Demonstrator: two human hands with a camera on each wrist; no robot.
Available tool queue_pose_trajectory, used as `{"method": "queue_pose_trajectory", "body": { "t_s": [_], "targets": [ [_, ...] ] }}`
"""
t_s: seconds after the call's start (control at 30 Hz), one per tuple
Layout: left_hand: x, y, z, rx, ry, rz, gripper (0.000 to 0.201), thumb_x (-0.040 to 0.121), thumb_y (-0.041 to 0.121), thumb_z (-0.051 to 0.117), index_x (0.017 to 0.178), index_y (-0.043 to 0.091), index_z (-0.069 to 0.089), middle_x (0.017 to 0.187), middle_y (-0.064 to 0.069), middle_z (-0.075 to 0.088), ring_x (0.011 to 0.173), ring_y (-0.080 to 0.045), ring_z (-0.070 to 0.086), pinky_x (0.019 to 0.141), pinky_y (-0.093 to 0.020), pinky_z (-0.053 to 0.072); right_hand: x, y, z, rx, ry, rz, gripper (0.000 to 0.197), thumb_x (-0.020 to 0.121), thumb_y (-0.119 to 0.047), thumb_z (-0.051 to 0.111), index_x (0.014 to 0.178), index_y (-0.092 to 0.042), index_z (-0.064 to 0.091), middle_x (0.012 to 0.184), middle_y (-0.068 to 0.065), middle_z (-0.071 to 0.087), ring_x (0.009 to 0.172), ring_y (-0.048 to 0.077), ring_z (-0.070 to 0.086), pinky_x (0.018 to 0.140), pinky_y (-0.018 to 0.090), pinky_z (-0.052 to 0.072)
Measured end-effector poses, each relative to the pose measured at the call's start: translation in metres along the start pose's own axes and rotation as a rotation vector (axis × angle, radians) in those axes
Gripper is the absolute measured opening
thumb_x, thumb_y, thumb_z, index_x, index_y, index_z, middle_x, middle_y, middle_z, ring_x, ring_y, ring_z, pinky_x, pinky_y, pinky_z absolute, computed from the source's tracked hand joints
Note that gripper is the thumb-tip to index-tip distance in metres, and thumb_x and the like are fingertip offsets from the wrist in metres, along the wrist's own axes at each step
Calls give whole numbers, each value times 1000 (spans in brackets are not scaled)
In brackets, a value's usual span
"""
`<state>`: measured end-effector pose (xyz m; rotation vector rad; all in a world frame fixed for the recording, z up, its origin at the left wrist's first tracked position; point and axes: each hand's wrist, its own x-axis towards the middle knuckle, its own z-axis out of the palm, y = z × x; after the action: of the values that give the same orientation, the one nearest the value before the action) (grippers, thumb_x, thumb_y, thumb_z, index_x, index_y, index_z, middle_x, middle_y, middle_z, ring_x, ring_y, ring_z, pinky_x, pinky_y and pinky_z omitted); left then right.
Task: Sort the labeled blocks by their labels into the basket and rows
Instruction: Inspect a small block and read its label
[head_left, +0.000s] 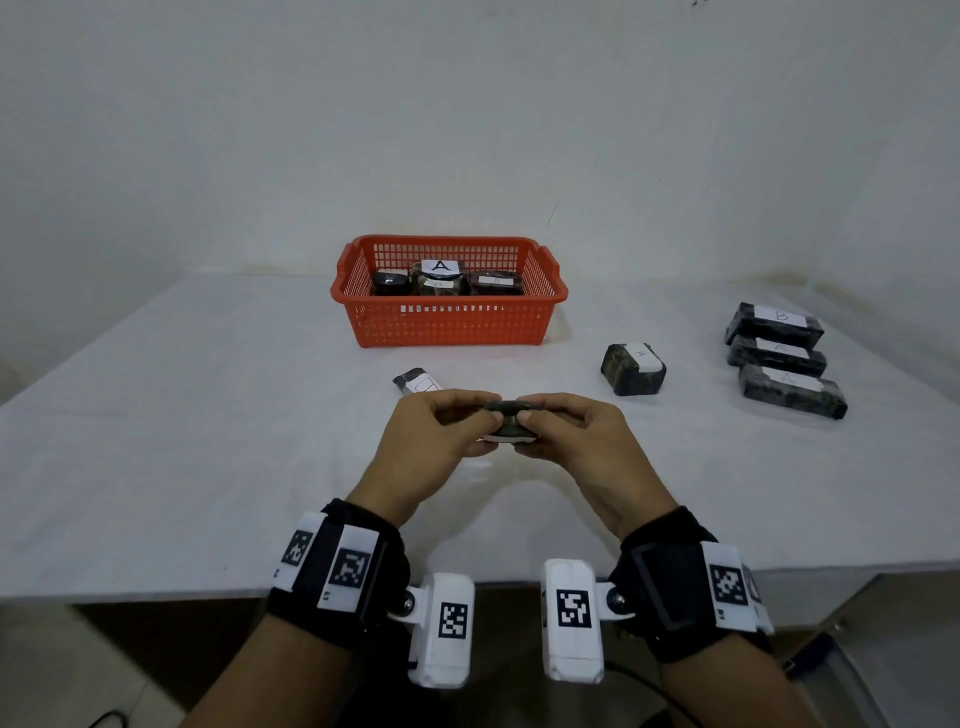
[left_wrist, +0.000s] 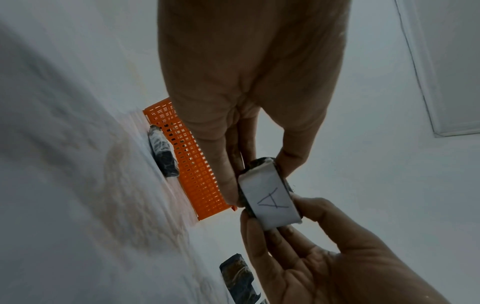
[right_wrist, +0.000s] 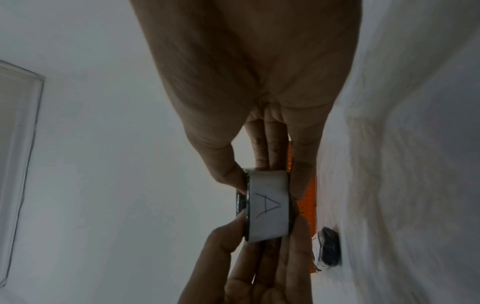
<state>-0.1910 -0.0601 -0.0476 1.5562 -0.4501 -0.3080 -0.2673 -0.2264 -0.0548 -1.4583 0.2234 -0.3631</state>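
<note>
Gripping one small dark block (head_left: 505, 415) from both ends: left hand (head_left: 434, 434) pinching its left end between thumb and fingers, right hand (head_left: 582, 436) pinching its right end likewise. Being held in the air just above the white surface (head_left: 182, 441), near its front edge, in front of the basket. Showing, in both wrist views, a white paper label (left_wrist: 271, 202) wrapped round the block and marked "A", facing down toward the wrists.

Standing at the far middle of the surface: orange plastic basket (head_left: 452, 325), lattice-walled, holding several dark wrapped blocks (head_left: 441, 280); topmost label reading "A", the other labels too faint to read.

Lying just beyond the left hand, between hands and basket: a small wrapped block with a red-outlined label (head_left: 418, 382), partly hidden by the fingers; letter unreadable.

Resting to the right of the basket, apart from it: a stubby dark block labeled "A" (head_left: 634, 369).

Lying at the far right, side by side in a row of three long dark blocks (head_left: 779, 358), each bearing a white label; farthest one looking like "D", the others unclear.

Strapped round both wrists: black bands with white marker tags and white camera housings (head_left: 571, 618).
</note>
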Motion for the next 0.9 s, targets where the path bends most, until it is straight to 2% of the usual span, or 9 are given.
{"method": "queue_pose_trajectory", "body": {
  "t_s": [0.1, 0.23, 0.43, 0.57, 0.7, 0.8, 0.9],
  "targets": [
    [-1, -1, -1, -26, -26, -15, 22, 94, 6, 71, 116, 6, 76, 107, -11, 78, 100, -20, 77, 86, -33, 64, 0, -1, 0, 10, -2, 8, 16, 94, -1, 68, 109, -1, 75, 100, 17, 79, 99, 30, 76, 90, 39, 62],
    [0, -1, -1, -35, 10, 0, 24, 94, 3, 71, 117, 6, 75, 109, -14, 77, 99, -22, 77, 84, -30, 63, 1, -2, 2, 38, 0, 23, 22, 90, 1, 72, 112, -3, 73, 101, 17, 79, 98, 31, 77, 90, 36, 62],
    [-1, -2, -1, -45, -32, -16, 30, 92, 5, 74, 121, 11, 74, 111, -9, 78, 102, -20, 77, 90, -32, 62, 0, -3, -1, -10, 41, -2, 22, 88, 5, 73, 109, -3, 74, 102, 19, 78, 98, 27, 76, 81, 25, 61],
    [0, -2, -1, -30, 4, -8, 28, 91, 0, 73, 116, 10, 75, 106, -8, 80, 98, -21, 78, 89, -32, 63, -1, -4, 0, -14, 23, 3, 23, 89, 3, 73, 111, -2, 74, 104, 19, 78, 99, 26, 76, 84, 26, 61],
    [0, -2, -2, -56, -29, -24, 28, 90, 3, 74, 117, 12, 75, 109, -9, 79, 102, -22, 77, 93, -36, 62, -2, -4, 1, -25, 35, -12, 19, 90, 2, 72, 108, 0, 75, 101, 19, 78, 99, 28, 76, 81, 24, 61],
    [0, -2, -1, -6, -45, -11, 31, 89, 5, 76, 118, 15, 74, 109, -6, 79, 102, -20, 77, 93, -35, 61, -1, -5, -2, -69, 32, -28, 20, 87, 2, 76, 106, -4, 76, 99, 15, 79, 99, 27, 76, 89, 29, 61],
    [2, -2, -2, 33, -21, -13, 33, 87, -4, 73, 116, 12, 75, 106, -6, 80, 101, -22, 76, 93, -33, 61, -2, -7, -3, -108, -9, -37, 27, 83, 2, 79, 108, -6, 76, 101, 9, 80, 100, 21, 76, 92, 30, 59]
  ]
}}
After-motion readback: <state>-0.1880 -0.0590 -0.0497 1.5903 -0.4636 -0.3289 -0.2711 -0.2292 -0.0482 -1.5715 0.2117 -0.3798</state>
